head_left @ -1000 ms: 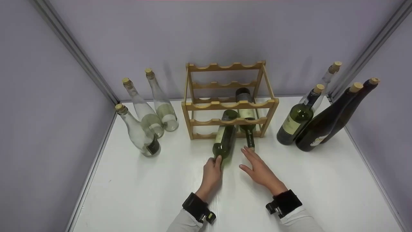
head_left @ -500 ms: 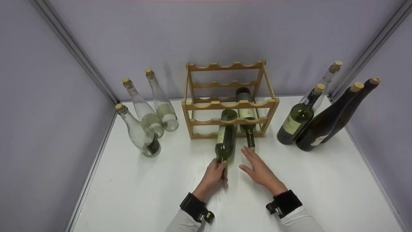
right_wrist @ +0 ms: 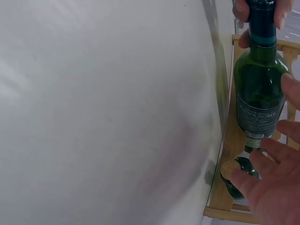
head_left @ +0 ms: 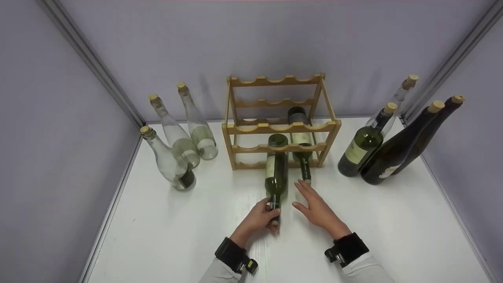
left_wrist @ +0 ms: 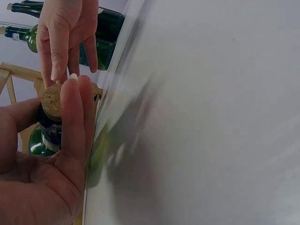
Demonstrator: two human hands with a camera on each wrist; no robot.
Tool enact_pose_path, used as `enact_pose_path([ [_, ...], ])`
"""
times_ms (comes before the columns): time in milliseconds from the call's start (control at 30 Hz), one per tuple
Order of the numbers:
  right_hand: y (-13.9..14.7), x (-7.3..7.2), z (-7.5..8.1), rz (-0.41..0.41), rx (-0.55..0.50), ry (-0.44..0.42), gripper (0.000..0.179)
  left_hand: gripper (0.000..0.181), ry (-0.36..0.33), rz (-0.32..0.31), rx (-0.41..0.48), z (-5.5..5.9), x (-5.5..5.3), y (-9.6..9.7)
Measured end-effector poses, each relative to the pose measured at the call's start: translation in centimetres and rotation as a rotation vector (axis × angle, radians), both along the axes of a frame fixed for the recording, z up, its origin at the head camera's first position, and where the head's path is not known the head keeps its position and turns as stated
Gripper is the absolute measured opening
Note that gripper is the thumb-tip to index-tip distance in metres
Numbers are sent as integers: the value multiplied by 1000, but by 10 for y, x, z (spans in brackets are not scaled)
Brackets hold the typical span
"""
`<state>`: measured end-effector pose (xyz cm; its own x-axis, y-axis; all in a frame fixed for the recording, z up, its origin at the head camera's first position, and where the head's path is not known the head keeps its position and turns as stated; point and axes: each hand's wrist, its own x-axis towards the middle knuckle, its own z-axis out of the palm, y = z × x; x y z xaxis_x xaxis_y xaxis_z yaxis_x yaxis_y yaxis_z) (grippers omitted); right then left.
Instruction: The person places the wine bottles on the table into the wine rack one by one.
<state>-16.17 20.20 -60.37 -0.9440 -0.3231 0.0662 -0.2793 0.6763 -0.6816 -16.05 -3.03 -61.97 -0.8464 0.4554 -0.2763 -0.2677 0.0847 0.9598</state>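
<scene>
My left hand (head_left: 258,217) grips the neck of a green wine bottle (head_left: 276,179); its cork (left_wrist: 51,100) shows between thumb and fingers in the left wrist view. The bottle's base end lies inside the wooden wine rack (head_left: 281,127), under the front rails, and its neck points toward me. To its right a second green wine bottle (head_left: 301,137) lies in the rack's bottom row, neck outward. My right hand (head_left: 320,210) has its fingers extended, the tips at that second bottle's corked end; whether they touch it I cannot tell.
Several clear corked bottles (head_left: 169,161) stand on the white table (head_left: 157,232) to the left of the rack. On the right stands a group of corked bottles, including a green bottle (head_left: 361,147) and a dark bottle (head_left: 401,145). Grey-lilac walls (head_left: 275,35) enclose the table.
My left hand has moved down and to the right, swinging the bottle's neck rightward so the bottle lies straighter toward me. My right hand has stayed almost still.
</scene>
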Motion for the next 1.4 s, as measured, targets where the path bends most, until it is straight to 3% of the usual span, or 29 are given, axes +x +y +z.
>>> enact_pose_path([
  [133,0,0,1,-2,1,-15,66,54,-57,43,79,-4,0,5],
  [300,0,0,0,-10,4,-25,65,50,-55,92,112,-7,-2,13],
  [800,2,-1,-2,-15,1,-31,65,56,-25,132,97,-1,-28,30],
  [1067,3,-1,-2,-11,13,-46,67,59,-97,168,207,-2,-40,35],
  [1400,1,0,2,-24,32,-30,65,57,-85,211,187,-4,-50,38],
])
